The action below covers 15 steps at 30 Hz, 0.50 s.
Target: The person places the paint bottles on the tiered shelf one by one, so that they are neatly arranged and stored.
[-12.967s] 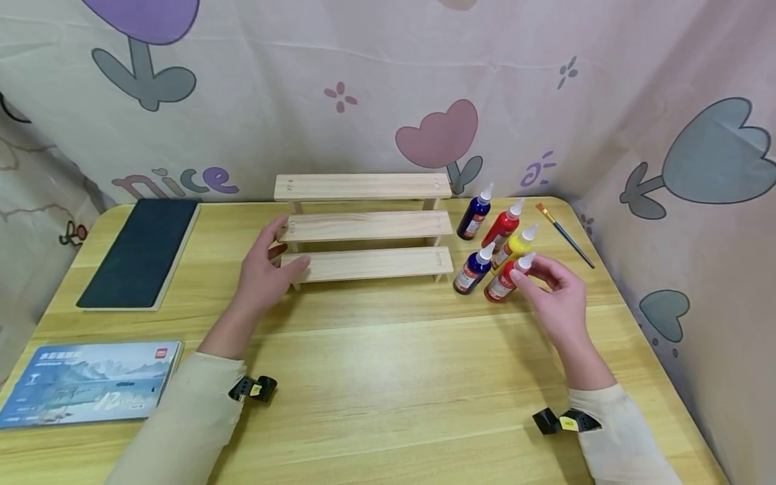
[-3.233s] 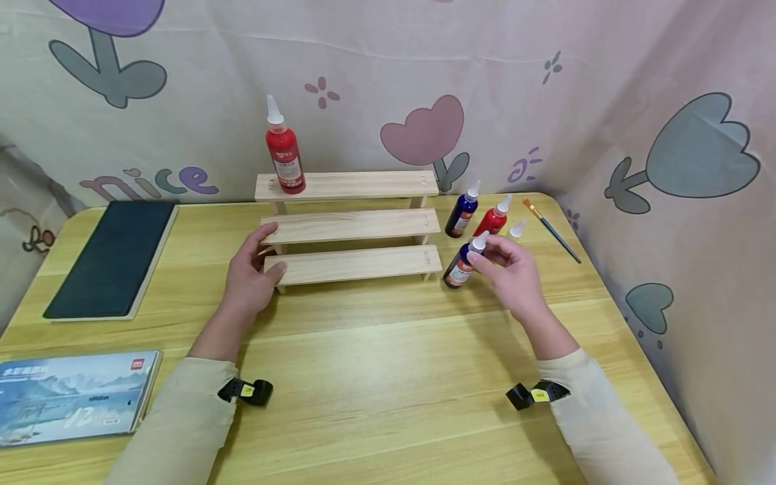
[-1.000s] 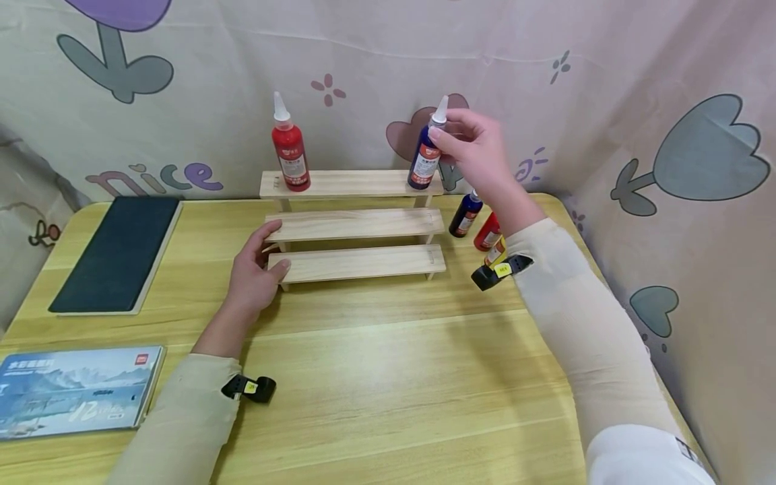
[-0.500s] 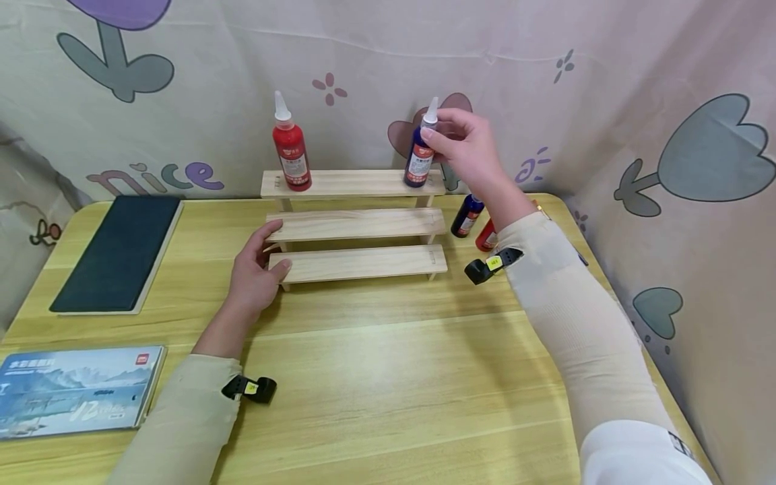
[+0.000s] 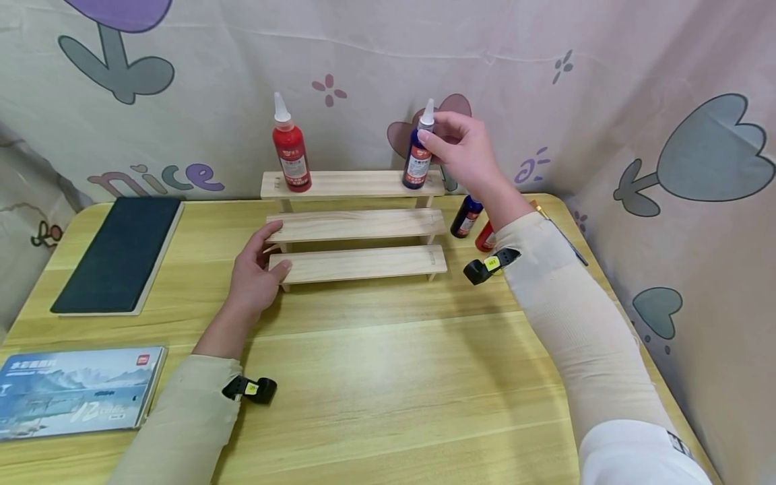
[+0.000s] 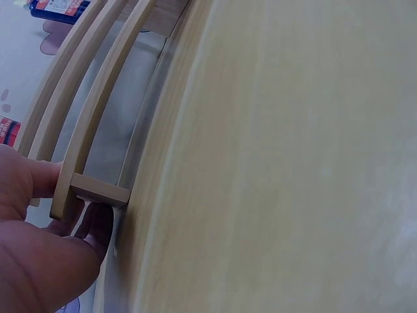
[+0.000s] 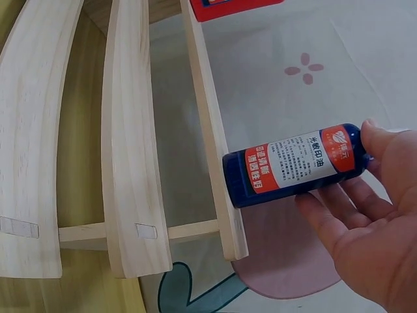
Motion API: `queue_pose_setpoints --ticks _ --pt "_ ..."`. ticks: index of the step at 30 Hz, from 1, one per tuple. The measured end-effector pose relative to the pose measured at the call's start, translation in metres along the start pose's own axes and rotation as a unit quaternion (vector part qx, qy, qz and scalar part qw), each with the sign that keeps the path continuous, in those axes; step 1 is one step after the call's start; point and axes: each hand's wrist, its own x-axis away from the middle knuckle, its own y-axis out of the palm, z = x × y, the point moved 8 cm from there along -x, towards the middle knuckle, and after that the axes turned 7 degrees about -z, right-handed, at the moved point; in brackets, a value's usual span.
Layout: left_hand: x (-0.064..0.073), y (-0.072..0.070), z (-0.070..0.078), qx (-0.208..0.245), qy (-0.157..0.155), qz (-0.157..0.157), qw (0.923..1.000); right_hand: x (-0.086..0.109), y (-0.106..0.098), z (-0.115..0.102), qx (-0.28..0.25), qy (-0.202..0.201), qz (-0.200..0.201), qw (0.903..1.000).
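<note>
On the right part of the top shelf of a three-step wooden rack, a blue ink bottle with a white nozzle stands upright. My right hand pinches it near the cap with thumb and fingers, and its base meets the shelf in the right wrist view. A red bottle stands by itself at the left of the same shelf. My left hand grips the rack's left end, thumb at the lowest shelf and fingers by the middle one. The left wrist view shows the fingers around a support.
Right of the rack, another blue bottle and a red bottle stand on the table, partly behind my right forearm. A paintbrush lies beyond them. At left lie a dark notebook and a blue pad. Patterned cloth hangs behind.
Since the earliest frame, the red bottle has gone from the table to the top shelf, then the blue one. Over the last second the blue bottle slid slightly left. My left hand stayed put.
</note>
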Motion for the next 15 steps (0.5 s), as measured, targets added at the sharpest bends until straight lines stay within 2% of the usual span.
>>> queue_pose_setpoints --ticks 8,15 --pt "0.001 0.001 -0.001 0.0 -0.004 -0.002 1.0 0.009 -0.009 -0.012 0.002 -0.018 0.012 0.9998" --pt "0.0 0.001 0.0 0.0 -0.001 0.0 1.0 0.031 -0.022 -0.032 0.056 -0.014 0.025 0.998"
